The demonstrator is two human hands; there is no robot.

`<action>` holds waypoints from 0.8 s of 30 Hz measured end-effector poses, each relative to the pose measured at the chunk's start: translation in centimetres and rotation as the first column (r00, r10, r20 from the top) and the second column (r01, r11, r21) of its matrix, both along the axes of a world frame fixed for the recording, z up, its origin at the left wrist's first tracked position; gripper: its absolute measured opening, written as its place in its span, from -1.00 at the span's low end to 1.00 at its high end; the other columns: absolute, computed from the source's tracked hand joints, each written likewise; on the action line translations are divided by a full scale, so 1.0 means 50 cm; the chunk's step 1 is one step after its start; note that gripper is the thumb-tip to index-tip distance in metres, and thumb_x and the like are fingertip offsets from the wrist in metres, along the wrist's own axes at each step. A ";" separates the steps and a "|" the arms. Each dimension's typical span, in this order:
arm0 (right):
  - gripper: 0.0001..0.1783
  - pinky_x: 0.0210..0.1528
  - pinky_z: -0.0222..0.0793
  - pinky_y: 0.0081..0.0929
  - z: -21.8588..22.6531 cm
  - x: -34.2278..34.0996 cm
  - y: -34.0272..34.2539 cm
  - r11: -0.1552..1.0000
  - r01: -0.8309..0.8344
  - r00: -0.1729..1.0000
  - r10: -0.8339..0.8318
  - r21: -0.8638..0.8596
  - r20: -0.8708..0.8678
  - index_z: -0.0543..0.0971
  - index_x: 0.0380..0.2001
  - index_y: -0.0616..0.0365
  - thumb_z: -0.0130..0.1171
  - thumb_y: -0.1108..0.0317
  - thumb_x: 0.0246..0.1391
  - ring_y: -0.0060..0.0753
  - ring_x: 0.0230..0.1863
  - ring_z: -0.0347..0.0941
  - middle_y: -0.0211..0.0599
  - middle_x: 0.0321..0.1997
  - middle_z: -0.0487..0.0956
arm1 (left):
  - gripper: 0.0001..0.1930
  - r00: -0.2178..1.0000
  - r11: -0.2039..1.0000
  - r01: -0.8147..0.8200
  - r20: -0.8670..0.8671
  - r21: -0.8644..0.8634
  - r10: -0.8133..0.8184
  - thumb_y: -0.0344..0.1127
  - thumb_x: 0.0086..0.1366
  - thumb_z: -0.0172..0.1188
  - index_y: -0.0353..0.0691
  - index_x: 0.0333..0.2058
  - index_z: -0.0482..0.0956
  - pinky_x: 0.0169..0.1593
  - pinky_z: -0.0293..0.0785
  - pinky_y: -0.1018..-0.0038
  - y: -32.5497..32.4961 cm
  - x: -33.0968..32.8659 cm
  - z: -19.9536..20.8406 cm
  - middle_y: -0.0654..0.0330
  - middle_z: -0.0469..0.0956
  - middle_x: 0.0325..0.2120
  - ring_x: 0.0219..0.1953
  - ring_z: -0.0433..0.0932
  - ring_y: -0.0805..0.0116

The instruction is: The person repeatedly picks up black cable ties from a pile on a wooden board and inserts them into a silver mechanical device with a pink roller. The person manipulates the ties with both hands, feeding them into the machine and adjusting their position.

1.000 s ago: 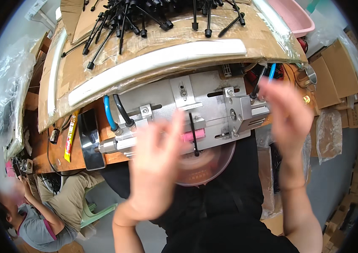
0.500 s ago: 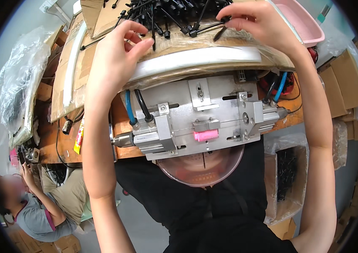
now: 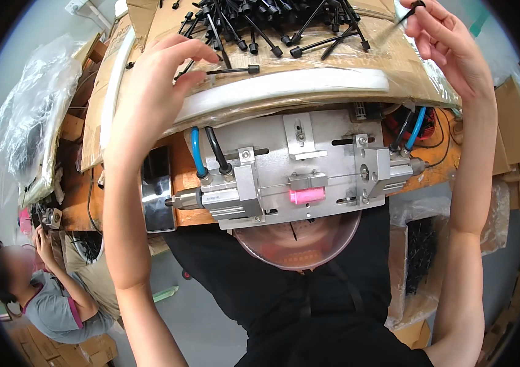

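Observation:
My right hand (image 3: 452, 52) is raised at the far right, thumb and fingers pinching a thin black rod with a knobbed end (image 3: 411, 11). My left hand (image 3: 165, 82) hovers at the front left of a pile of similar black rods (image 3: 266, 24), its thumb and fingers apart. Close to its thumb, one loose black rod (image 3: 235, 70) lies on the cardboard (image 3: 388, 67). Below both hands stands a metal fixture (image 3: 278, 162) with a cylinder on each side, blue and black hoses, and a bright pink piece (image 3: 307, 195) at its middle.
A white foam strip (image 3: 296, 84) edges the cardboard. Under the fixture, a clear bowl (image 3: 333, 244) rests at my lap. A lined box of black parts (image 3: 420, 251) stands to my right. At the left, a co-worker (image 3: 58, 300) sits near a dark shiny panel (image 3: 159, 189).
My right hand has drawn away rightward from the pile, carrying a black rod. My left hand has shifted slightly left and down, and a loose rod now shows near its thumb.

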State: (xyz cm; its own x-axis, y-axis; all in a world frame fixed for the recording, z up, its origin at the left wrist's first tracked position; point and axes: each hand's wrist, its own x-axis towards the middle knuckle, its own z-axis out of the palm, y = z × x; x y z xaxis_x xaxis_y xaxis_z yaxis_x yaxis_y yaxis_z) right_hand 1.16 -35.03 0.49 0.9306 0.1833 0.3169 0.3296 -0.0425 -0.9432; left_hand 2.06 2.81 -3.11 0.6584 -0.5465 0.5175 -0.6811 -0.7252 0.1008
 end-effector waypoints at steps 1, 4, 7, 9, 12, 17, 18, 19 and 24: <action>-0.63 -0.66 0.37 -0.73 -0.006 -0.003 -0.001 0.998 -0.003 1.000 0.005 0.055 -0.031 0.47 -0.06 0.35 0.18 0.24 0.26 -0.45 -0.57 0.58 -0.07 -0.38 0.64 | -0.86 1.000 0.999 -0.023 -0.010 -0.047 0.022 -0.44 0.24 0.21 -0.21 -0.21 0.61 -0.22 0.36 0.53 -0.018 -0.011 0.001 0.28 0.58 -0.29 -0.40 0.42 0.43; -0.56 -0.67 0.35 -0.75 -0.010 -0.009 0.002 0.995 -0.045 0.997 0.050 0.092 -0.053 0.47 -0.05 0.36 0.13 0.13 0.30 -0.43 -0.54 0.60 -0.04 -0.34 0.64 | -0.87 0.996 0.987 -0.029 -0.090 -0.156 0.015 -0.35 0.29 0.22 -0.26 -0.23 0.61 -0.35 0.34 0.47 -0.078 -0.032 -0.005 0.20 0.51 -0.39 -0.47 0.34 0.42; -0.56 -0.69 0.34 -0.76 -0.004 -0.027 0.006 0.997 -0.022 0.999 0.025 0.078 -0.029 0.46 -0.04 0.36 0.10 0.12 0.32 -0.42 -0.53 0.62 -0.03 -0.31 0.64 | -0.79 0.990 0.991 -0.064 -0.129 -0.120 0.049 -0.29 0.24 0.30 -0.35 -0.33 0.59 -0.36 0.33 0.46 -0.109 -0.030 -0.016 0.16 0.44 -0.52 -0.47 0.40 0.41; -0.57 -0.71 0.33 -0.77 -0.003 -0.036 -0.001 0.994 -0.030 1.000 0.030 0.107 0.004 0.46 -0.04 0.36 0.09 0.14 0.32 -0.42 -0.54 0.62 -0.03 -0.31 0.64 | -0.80 0.984 0.986 -0.072 -0.171 -0.152 0.046 -0.31 0.22 0.32 -0.35 -0.34 0.58 -0.37 0.33 0.45 -0.110 -0.043 -0.009 0.17 0.44 -0.53 -0.48 0.40 0.41; -0.60 -0.74 0.32 -0.79 -0.008 -0.050 -0.015 0.976 -0.070 0.997 0.060 0.205 0.055 0.45 -0.03 0.35 0.07 0.18 0.34 -0.42 -0.56 0.61 -0.07 -0.34 0.63 | -0.83 0.978 0.967 -0.109 -0.201 -0.232 0.062 -0.38 0.12 0.37 -0.32 -0.36 0.59 -0.36 0.32 0.49 -0.107 -0.097 0.011 0.21 0.46 -0.50 -0.45 0.38 0.43; -0.62 -0.49 0.30 -0.69 -0.045 -0.129 -0.072 0.976 0.041 0.998 -0.050 0.213 0.039 0.43 0.11 0.26 0.03 0.27 0.34 -0.58 -0.52 0.38 -0.32 -0.28 0.56 | -0.68 0.990 0.953 -0.139 -0.052 -0.270 0.130 -0.55 -0.06 0.35 -0.23 -0.25 0.61 -0.22 0.45 0.35 -0.132 -0.280 -0.058 0.13 0.51 -0.31 -0.29 0.51 0.15; -0.57 -0.49 0.23 -0.76 -0.054 -0.134 -0.087 0.976 0.046 0.998 -0.053 0.213 0.025 0.36 0.18 0.28 -0.02 0.23 0.38 -0.67 -0.53 0.29 -0.35 -0.23 0.54 | -0.63 0.991 0.962 -0.068 -0.126 -0.264 0.036 -0.54 -0.12 0.35 -0.24 -0.23 0.62 -0.22 0.46 0.32 -0.130 -0.326 -0.083 0.09 0.52 -0.25 -0.28 0.51 0.16; -0.51 -0.48 0.16 -0.83 -0.058 -0.138 -0.097 0.975 0.042 0.999 -0.046 0.216 0.014 0.30 0.24 0.30 -0.07 0.20 0.41 -0.76 -0.54 0.21 -0.39 -0.18 0.51 | -0.57 0.993 0.958 -0.076 -0.105 -0.276 0.049 -0.54 -0.13 0.31 -0.27 -0.16 0.62 -0.21 0.46 0.31 -0.139 -0.369 -0.122 0.07 0.51 -0.24 -0.28 0.50 0.16; -0.48 -0.50 0.09 -0.93 -0.078 -0.183 -0.098 0.983 0.058 0.998 -0.060 0.173 0.008 0.25 0.28 0.33 -0.10 0.20 0.43 -0.82 -0.52 0.17 -0.34 -0.10 0.49 | -0.31 0.968 0.977 -0.196 -0.175 -0.086 0.179 -0.61 -0.03 0.17 -0.49 0.20 0.35 -0.16 0.44 0.42 -0.215 -0.405 -0.229 0.12 0.41 -0.29 -0.30 0.41 0.26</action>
State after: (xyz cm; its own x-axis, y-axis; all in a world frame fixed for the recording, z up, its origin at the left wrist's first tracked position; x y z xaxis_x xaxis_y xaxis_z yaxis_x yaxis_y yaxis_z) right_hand -7.99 -39.95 -3.40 0.9337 0.0695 0.3512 0.3437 0.1003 -0.9337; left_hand -18.18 -7.91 -14.55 0.8250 -0.3556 0.4392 -0.5018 -0.8184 0.2800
